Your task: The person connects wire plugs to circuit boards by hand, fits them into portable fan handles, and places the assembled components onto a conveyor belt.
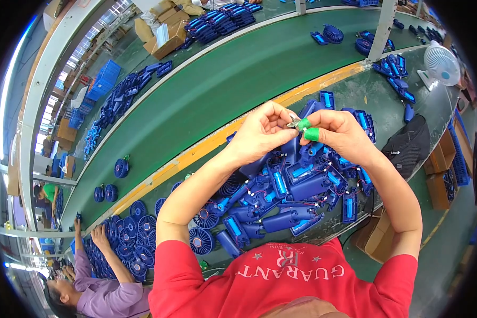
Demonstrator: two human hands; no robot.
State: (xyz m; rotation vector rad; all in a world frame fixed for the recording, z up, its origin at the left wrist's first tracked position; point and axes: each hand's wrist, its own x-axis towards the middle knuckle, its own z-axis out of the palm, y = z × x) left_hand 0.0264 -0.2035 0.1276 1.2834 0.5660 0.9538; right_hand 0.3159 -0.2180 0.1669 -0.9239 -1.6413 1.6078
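Observation:
Above the pile, my left hand (261,132) pinches a small grey-green part (293,123) between thumb and fingertips; its exact kind is too small to tell. My right hand (343,135) meets it from the other side, thumb and forefinger closed at the part's edge. Green tape (311,134) wraps the tips of that thumb and finger. Beneath both hands lies a heap of blue plastic handle housings (302,188), several with light-blue cylindrical batteries (280,183) and thin wires with white plugs.
Round blue fan heads (138,228) crowd the bench to the left, near a co-worker in purple (108,297). A green conveyor belt (217,79) runs beyond a yellow ledge (196,155). At right are a white desk fan (441,63), a black bag (408,146) and cardboard boxes (379,236).

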